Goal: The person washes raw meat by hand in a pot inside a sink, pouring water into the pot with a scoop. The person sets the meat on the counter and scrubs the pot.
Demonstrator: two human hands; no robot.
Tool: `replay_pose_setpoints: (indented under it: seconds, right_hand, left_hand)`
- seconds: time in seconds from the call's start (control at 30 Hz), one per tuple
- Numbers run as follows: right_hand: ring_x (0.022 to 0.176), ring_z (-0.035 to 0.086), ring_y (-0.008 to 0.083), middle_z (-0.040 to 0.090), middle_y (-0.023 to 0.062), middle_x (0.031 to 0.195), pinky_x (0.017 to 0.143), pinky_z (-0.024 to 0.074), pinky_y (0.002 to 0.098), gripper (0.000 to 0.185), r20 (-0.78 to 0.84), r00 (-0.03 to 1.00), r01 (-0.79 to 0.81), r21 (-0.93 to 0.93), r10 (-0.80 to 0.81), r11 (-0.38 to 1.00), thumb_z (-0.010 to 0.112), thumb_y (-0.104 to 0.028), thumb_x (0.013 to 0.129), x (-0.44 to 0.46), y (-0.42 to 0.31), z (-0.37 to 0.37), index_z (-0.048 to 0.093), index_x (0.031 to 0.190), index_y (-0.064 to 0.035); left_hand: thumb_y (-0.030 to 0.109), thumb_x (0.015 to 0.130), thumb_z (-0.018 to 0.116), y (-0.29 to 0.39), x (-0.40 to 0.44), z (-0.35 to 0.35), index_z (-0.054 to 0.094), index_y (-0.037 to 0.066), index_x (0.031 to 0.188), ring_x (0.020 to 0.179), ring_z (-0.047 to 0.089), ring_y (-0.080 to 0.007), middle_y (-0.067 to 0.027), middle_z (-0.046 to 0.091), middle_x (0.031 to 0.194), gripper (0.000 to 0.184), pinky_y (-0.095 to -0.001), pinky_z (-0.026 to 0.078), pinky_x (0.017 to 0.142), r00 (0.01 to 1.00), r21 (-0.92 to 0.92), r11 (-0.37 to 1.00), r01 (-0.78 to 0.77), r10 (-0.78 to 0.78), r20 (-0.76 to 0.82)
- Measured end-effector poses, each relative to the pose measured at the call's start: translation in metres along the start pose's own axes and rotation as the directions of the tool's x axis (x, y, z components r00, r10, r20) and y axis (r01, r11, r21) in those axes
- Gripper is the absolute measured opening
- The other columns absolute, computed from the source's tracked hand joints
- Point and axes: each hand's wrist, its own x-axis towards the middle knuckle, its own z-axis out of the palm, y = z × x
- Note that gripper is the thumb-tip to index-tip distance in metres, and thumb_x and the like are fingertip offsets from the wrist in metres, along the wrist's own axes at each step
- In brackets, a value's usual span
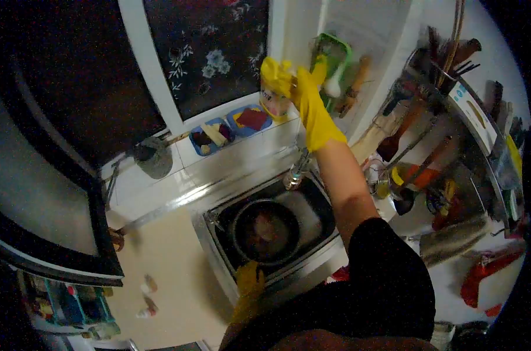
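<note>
My right hand, in a yellow rubber glove, reaches up to the window ledge. Its fingers are closed at the top of a labelled plastic bottle, where yellow shapes blend together. Low in the view, my left hand, also gloved in yellow, is at the near rim of a round dark pan. Its fingers seem bent over that rim, though the dimness hides part of them. The pan sits inside the dark sink and has something pale and reddish in it. A metal faucet stands behind the pan.
Blue trays with sponges and cloths line the ledge, beside a grey pot. A green basket hangs on the wall near my right hand. Utensils crowd the right. An open window sash juts in at left.
</note>
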Motion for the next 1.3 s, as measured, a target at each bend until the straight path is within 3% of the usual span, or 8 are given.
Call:
replay_pose_setpoints:
  seconds: [0.07, 0.17, 0.27, 0.37, 0.53, 0.77, 0.83, 1.3]
  right_hand:
    - [0.097, 0.061, 0.0376, 0.06, 0.0179, 0.112, 0.08, 0.0531, 0.0439, 0.039, 0.024, 0.978, -0.203, 0.291, 0.205, 0.935, 0.048, -0.03, 0.095, 0.007, -0.017, 0.019, 0.049, 0.123, -0.0037]
    - [0.052, 0.053, 0.0246, 0.051, 0.0097, 0.065, 0.043, 0.0449, 0.0393, 0.031, 0.388, 0.862, -0.487, 0.461, 0.326, 0.742, 0.036, -0.029, 0.095, 0.046, -0.002, 0.025, 0.046, 0.073, -0.0093]
    - [0.051, 0.052, 0.0253, 0.05, 0.0099, 0.064, 0.044, 0.0452, 0.0379, 0.033, 0.119, 0.893, -0.41, 0.613, 0.434, 0.675, 0.037, -0.028, 0.094, 0.088, 0.017, 0.02, 0.044, 0.067, -0.0106]
    - [0.056, 0.059, 0.0289, 0.06, 0.0144, 0.073, 0.05, 0.049, 0.0403, 0.034, 0.838, 0.545, -0.482, 0.345, -0.033, 0.805, 0.041, -0.025, 0.093, 0.098, 0.034, -0.001, 0.055, 0.067, -0.0069]
    - [0.059, 0.06, 0.0289, 0.061, 0.0141, 0.075, 0.052, 0.0494, 0.04, 0.03, 0.333, 0.926, -0.279, 0.296, 0.175, 0.914, 0.042, -0.023, 0.092, 0.073, 0.014, 0.006, 0.057, 0.071, -0.0077]
    - [0.063, 0.061, 0.029, 0.063, 0.0136, 0.078, 0.055, 0.0499, 0.0397, 0.025, 0.264, 0.957, -0.146, 0.074, 0.122, 0.987, 0.044, -0.021, 0.09, 0.06, 0.007, 0.006, 0.06, 0.077, -0.0087]
    - [0.064, 0.061, 0.029, 0.063, 0.0135, 0.079, 0.056, 0.0501, 0.0396, 0.023, 0.267, 0.957, -0.118, 0.022, 0.108, 0.993, 0.045, -0.021, 0.09, 0.057, 0.008, 0.005, 0.061, 0.078, -0.009]
    - [0.072, 0.064, 0.0292, 0.066, 0.0125, 0.085, 0.062, 0.0512, 0.039, 0.02, 0.278, 0.96, 0.066, -0.314, 0.026, 0.947, 0.048, -0.017, 0.086, 0.027, -0.005, 0.023, 0.068, 0.089, -0.011]
  left_hand:
    - [0.017, 0.082, 0.06, -0.003, 0.001, -0.001, 0.059, 0.0, 0.109, 0.098, 0.057, -0.0382, -0.0196, 0.062, 0.107, 0.032, -0.0523, 0.039, 0.096, 0.999, -0.02, 1.0, 0.023, -0.022, 0.035]
    - [0.018, 0.083, 0.059, -0.008, -0.009, 0.002, 0.059, 0.0, 0.108, 0.098, 0.058, -0.0386, -0.0193, 0.062, 0.107, 0.031, -0.0525, 0.039, 0.096, 1.0, 0.007, 1.0, -0.025, 0.025, -0.007]
    - [0.02, 0.084, 0.058, -0.009, -0.006, 0.003, 0.06, 0.001, 0.107, 0.097, 0.058, -0.0388, -0.0191, 0.063, 0.106, 0.03, -0.0525, 0.039, 0.095, 0.99, 0.046, 0.998, 0.05, -0.056, 0.131]
    - [0.017, 0.083, 0.059, -0.009, -0.003, 0.003, 0.06, 0.002, 0.107, 0.096, 0.058, -0.0384, -0.0189, 0.063, 0.104, 0.029, -0.0522, 0.039, 0.095, 0.987, 0.089, 0.995, 0.049, -0.062, 0.145]
    - [0.015, 0.083, 0.061, -0.015, -0.011, 0.011, 0.059, 0.002, 0.109, 0.097, 0.059, -0.037, -0.0184, 0.063, 0.103, 0.029, -0.0524, 0.039, 0.096, 0.991, 0.152, 0.979, -0.132, 0.135, -0.01]
    - [0.013, 0.084, 0.061, -0.006, -0.009, 0.008, 0.059, 0.002, 0.111, 0.098, 0.058, -0.0361, -0.0177, 0.062, 0.104, 0.03, -0.0514, 0.041, 0.095, 0.987, 0.112, 0.989, 0.092, -0.106, 0.122]
    - [0.013, 0.083, 0.061, -0.006, -0.005, 0.008, 0.059, 0.002, 0.111, 0.1, 0.057, -0.0361, -0.018, 0.062, 0.106, 0.03, -0.0514, 0.04, 0.097, 0.985, 0.075, 0.993, -0.091, 0.1, -0.137]
    - [0.014, 0.084, 0.059, 0.005, 0.003, -0.007, 0.061, 0.0, 0.106, 0.099, 0.057, -0.0371, -0.0208, 0.063, 0.103, 0.026, -0.0508, 0.036, 0.1, 0.978, 0.076, 0.99, 0.121, -0.132, 0.161]
